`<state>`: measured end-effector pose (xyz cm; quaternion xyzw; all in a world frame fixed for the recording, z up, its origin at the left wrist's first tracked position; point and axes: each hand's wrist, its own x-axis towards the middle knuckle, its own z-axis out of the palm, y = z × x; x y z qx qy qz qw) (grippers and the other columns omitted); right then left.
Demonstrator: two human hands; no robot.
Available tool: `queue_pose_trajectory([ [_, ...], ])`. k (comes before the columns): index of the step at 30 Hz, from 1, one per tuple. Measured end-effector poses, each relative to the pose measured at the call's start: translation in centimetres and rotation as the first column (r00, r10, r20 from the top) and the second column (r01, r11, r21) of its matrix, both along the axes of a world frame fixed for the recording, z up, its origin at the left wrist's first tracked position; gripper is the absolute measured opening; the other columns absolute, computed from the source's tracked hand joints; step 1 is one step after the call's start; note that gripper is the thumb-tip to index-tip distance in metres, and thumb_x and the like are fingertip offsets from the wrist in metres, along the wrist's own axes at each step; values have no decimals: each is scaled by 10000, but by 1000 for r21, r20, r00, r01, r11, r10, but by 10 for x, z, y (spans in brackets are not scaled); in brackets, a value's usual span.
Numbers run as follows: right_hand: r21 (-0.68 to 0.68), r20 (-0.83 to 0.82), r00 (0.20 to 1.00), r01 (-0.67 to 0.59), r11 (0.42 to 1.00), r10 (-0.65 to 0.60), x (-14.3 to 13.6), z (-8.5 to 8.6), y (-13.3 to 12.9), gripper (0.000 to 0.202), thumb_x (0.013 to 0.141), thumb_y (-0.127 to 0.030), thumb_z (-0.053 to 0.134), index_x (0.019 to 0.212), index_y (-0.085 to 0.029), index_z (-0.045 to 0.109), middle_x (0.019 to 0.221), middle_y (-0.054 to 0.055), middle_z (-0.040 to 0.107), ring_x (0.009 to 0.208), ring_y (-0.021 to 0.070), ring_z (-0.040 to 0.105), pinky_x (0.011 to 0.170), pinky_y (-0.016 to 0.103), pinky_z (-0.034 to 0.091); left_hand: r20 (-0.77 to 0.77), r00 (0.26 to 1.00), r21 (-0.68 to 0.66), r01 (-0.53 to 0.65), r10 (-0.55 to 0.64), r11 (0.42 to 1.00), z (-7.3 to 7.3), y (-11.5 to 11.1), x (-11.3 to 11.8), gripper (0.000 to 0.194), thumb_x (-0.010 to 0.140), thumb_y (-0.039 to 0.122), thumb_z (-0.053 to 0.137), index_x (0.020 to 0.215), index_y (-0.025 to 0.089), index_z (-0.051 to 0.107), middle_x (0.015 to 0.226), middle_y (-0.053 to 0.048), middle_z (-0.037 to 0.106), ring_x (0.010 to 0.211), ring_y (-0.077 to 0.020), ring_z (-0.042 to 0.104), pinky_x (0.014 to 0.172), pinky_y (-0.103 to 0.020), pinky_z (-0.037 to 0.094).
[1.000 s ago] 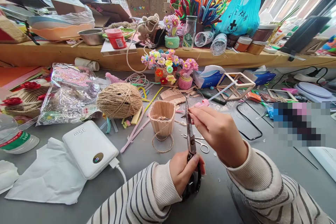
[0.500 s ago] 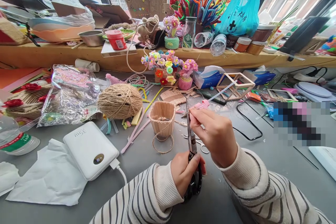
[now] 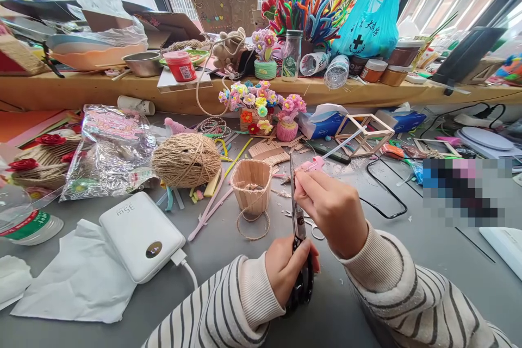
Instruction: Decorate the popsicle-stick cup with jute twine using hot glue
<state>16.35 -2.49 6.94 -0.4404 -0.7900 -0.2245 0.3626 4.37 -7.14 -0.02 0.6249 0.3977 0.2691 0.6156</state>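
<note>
Black-handled scissors [image 3: 299, 223] stand nearly upright, blades up, with my left hand [image 3: 290, 269] wrapped round them near the handles. My right hand [image 3: 330, 209] is closed in a pinch beside the upper blades; whatever its fingertips hold is too small to make out. Left of the blades, a small wooden-stick basket [image 3: 252, 187] sits upright on the grey table, a loop of twine [image 3: 253, 235] hanging at its front. A smaller pair of scissors [image 3: 316, 230] lies partly hidden behind my hands. The pink glue gun [image 3: 312, 164] rests just beyond my right fingertips.
A twine ball [image 3: 186, 160] and white power bank [image 3: 142, 236] with a cable lie left. Craft sticks [image 3: 269, 152], pink flowers [image 3: 287, 125] and a wooden frame [image 3: 365, 133] are farther back. A black wire stand [image 3: 387, 215] is right. Jars and bottles line the shelf [image 3: 163, 95].
The camera view has shifted very slightly. Both hands and the scissors hold nearly the same pose as before.
</note>
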Motion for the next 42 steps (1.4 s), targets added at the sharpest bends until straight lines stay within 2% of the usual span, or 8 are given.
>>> queue_pose_trajectory([
  [4,-23,-35,999,-26,999,25,3,4,1,200,851,-81,497,780,-102,683,709,69,710,583,145,648,554,234,459,3,1000,11,3,-3,1000,3,0,-1,560,890,582,279,741,135,583,662,-80,652,622,-155,574,642,-266,449],
  [7,-97,-120,988,-115,989,103,11,12,3,201,859,-100,491,782,-118,676,730,61,714,633,147,660,597,229,485,14,999,26,31,-31,999,5,-1,-3,535,903,554,282,771,133,583,687,-79,660,643,-154,574,663,-268,444],
  [10,-194,-182,964,-227,954,193,19,22,5,173,867,-120,503,851,-118,674,751,48,723,668,137,667,638,220,511,36,999,1,40,-40,999,8,-2,-4,497,912,523,297,799,130,579,722,-82,664,683,-157,585,695,-270,444],
  [14,-222,-145,950,-303,927,276,25,28,6,170,878,-136,509,916,-118,673,860,63,746,771,143,693,697,218,538,42,998,3,40,-40,999,10,-3,-4,490,912,521,301,811,129,578,728,-80,661,695,-158,588,706,-269,444],
  [21,-169,-10,974,-223,960,225,24,25,4,227,904,-146,457,941,-99,675,869,97,746,727,167,701,616,240,545,0,999,23,42,-42,999,9,-3,-3,507,916,517,282,789,130,585,710,-79,663,665,-150,581,685,-262,439],
  [26,-121,23,982,-181,976,185,18,20,3,278,922,-159,418,855,-103,682,846,108,739,675,162,690,601,241,532,-22,999,60,36,-34,998,5,-2,-2,534,912,528,266,747,136,588,669,-75,663,619,-145,565,641,-254,434],
  [35,-46,-19,996,-89,995,88,4,8,0,223,891,-103,457,891,-42,672,742,105,711,640,156,669,577,230,498,-24,1000,75,1,1,997,4,-2,0,562,916,522,252,720,132,606,678,-82,661,660,-161,581,672,-264,432],
  [42,-24,-50,997,-64,998,63,1,4,1,209,881,-88,453,848,-83,660,722,83,700,608,132,645,553,217,476,-38,999,97,-8,12,995,1,0,-1,573,916,532,251,708,135,608,671,-74,650,634,-151,573,662,-262,426],
])
